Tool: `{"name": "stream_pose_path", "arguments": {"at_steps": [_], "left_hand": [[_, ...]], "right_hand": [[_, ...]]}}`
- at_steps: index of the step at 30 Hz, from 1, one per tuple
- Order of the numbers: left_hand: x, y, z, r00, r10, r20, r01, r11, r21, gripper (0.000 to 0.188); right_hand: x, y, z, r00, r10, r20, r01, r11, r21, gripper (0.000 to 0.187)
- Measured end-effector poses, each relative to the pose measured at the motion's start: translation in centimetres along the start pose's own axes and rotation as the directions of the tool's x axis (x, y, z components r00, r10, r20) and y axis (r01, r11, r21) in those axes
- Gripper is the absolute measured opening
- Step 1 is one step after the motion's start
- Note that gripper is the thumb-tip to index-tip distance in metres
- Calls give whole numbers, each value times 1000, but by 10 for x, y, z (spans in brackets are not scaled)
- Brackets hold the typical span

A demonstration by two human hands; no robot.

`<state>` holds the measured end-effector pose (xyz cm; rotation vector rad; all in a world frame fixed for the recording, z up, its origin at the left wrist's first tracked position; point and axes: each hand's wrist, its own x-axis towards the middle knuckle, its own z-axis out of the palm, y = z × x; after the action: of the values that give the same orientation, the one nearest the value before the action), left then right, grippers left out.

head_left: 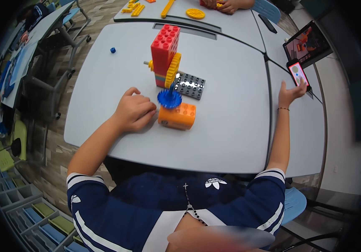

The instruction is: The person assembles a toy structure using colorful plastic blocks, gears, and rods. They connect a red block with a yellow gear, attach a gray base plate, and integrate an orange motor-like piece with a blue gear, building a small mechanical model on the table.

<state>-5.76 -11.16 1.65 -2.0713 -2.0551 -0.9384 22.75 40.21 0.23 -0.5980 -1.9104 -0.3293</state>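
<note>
My left hand (135,111) rests on the table with its fingers loosely curled, and nothing shows in them. Just right of it lies an orange, rounded building-block unit (177,116). A blue toothed gear (169,99) sits at its far end. Beyond stands a tower of red bricks (163,50) with a yellow gear (173,70) upright on its right side. A dark grey studded plate (191,86) lies beside the tower. My right hand (291,93) is raised at a phone (298,75) with a lit screen, fingers apart, fingertips over the screen's lower part.
A small blue piece (113,50) lies at the table's far left. Across the table, another person's hands (227,6) are near yellow bricks and a yellow gear (195,14). A tablet (307,44) stands behind the phone. Seams divide the tabletops.
</note>
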Motion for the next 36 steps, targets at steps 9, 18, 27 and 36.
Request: {"name": "stream_pose_path", "arguments": {"at_steps": [9, 18, 27, 36], "left_hand": [[3, 9, -4, 998, 11, -56, -15, 998, -55, 3], [43, 33, -2, 998, 55, 20, -54, 996, -76, 5], [77, 36, 14, 954, 269, -130, -259, 962, 87, 6], [44, 5, 20, 977, 149, -155, -163, 983, -80, 12]], "right_hand": [[-33, -252, -76, 764, -258, 591, -448, 446, 774, 79], [-23, -301, -115, 495, -241, 835, -800, 249, 546, 92], [-22, -275, -107, 526, -122, 841, -836, 105, 538, 88], [-24, -267, -98, 484, -149, 862, -858, 111, 501, 92]]}}
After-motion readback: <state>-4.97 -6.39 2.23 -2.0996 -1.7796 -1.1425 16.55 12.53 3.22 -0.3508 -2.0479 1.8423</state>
